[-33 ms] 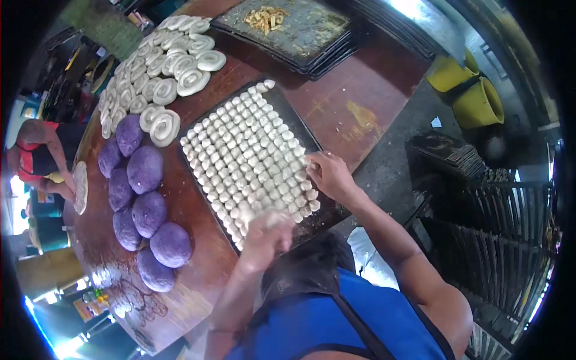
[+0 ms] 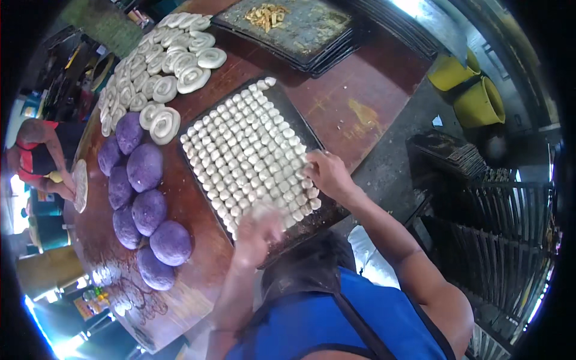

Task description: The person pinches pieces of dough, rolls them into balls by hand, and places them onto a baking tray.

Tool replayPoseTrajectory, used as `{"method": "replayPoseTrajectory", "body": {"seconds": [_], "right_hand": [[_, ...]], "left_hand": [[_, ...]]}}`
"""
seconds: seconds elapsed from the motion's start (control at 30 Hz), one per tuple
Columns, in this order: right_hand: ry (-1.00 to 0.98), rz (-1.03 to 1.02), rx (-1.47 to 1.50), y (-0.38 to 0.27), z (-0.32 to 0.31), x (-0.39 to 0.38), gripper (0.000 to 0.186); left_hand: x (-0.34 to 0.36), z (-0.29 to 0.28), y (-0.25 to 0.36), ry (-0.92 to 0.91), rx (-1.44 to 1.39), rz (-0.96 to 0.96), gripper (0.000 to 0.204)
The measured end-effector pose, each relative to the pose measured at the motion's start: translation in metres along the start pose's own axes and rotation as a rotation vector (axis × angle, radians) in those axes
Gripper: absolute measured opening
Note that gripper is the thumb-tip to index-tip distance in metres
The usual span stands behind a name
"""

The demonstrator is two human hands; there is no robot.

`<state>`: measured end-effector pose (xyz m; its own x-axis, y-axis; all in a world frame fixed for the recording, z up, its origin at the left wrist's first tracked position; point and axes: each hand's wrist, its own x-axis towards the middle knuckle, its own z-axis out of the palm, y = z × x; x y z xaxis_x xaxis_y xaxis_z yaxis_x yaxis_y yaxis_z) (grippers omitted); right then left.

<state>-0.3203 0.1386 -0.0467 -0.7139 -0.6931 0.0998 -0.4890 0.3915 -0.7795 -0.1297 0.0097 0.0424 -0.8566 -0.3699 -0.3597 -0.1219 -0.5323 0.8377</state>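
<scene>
Rows of small pale dough balls (image 2: pixel 240 150) cover most of a dark baking tray (image 2: pixel 306 129) in front of me. My left hand (image 2: pixel 259 233) is over the tray's near edge, by the closest dough balls. It is smeared by motion, so its fingers cannot be read. At the tray's right side my right hand (image 2: pixel 329 173) has bent, closed fingers, their tips against the end of the rows. Whatever sits between those fingertips is hidden. A strip of bare tray shows along the far right side.
Purple dough lumps (image 2: pixel 149 213) lie left of the tray, with coiled pale dough (image 2: pixel 165 89) beyond. Stacked trays (image 2: pixel 300 36) stand at the far edge. Yellow tubs (image 2: pixel 480 103) and metal racks (image 2: pixel 486 234) are at right. Another person (image 2: pixel 42 150) handles flat dough (image 2: pixel 80 186) at left.
My left hand has shifted slightly to the left along the tray's near edge. My right hand stays at nearly the same spot.
</scene>
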Motion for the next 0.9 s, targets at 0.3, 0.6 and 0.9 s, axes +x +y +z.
{"method": "replayPoseTrajectory", "body": {"seconds": [0.3, 0.6, 0.9], "right_hand": [[-0.372, -0.311, 0.116, -0.158, -0.034, -0.101, 0.030], [0.203, -0.041, -0.061, -0.162, 0.002, -0.124, 0.039], [-0.196, 0.006, 0.502, -0.098, -0.035, -0.082, 0.019]], "left_hand": [[-0.033, -0.026, -0.006, -0.329, 0.678, 0.209, 0.051], [-0.023, -0.023, -0.032, -0.320, 0.221, -0.044, 0.022], [-0.012, -0.014, 0.012, -0.135, -0.176, 0.236, 0.027]]}}
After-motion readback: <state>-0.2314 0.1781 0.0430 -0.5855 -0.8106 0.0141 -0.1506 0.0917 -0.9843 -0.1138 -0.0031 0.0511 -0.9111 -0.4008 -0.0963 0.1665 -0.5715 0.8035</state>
